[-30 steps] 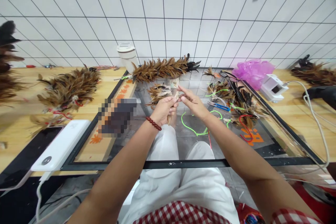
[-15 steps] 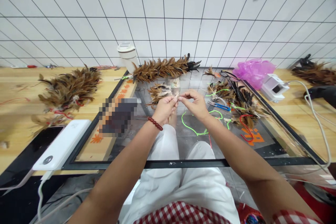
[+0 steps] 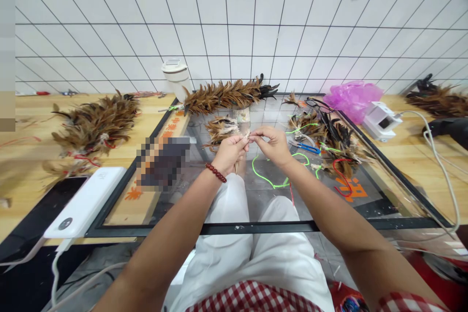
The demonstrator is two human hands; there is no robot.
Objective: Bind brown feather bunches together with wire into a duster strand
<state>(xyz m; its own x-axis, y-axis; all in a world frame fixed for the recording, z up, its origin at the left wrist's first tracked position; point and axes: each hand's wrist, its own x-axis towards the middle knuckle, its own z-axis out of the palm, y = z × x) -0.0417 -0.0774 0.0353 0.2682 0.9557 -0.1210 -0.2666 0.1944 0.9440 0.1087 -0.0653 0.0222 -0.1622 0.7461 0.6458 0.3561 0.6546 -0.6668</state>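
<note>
Over the glass panel, my left hand (image 3: 229,152), with a beaded bracelet at the wrist, pinches a small feather bunch (image 3: 247,135) by its pale end; brown feather tips hang below the hand. My right hand (image 3: 271,145) meets it from the right, thumb and forefinger pressed together at the same pale end. Just beyond my left hand lies a pile of loose feathers (image 3: 220,129). To the right of my hands are a green cord (image 3: 263,179), blue-handled snips (image 3: 306,147) and a heap of brown and black feathers (image 3: 338,136).
A long feather strip (image 3: 223,97) lies along the back, beside a white lidded container (image 3: 176,78). Another feather bundle (image 3: 98,124), a white power bank (image 3: 86,202) and a phone are at the left. A pink plastic bag (image 3: 353,100) and a white device (image 3: 381,122) stand at the right.
Both hands stay together at the same spot. My right hand's fingers have shifted slightly around the pale end, and the view has moved a little.
</note>
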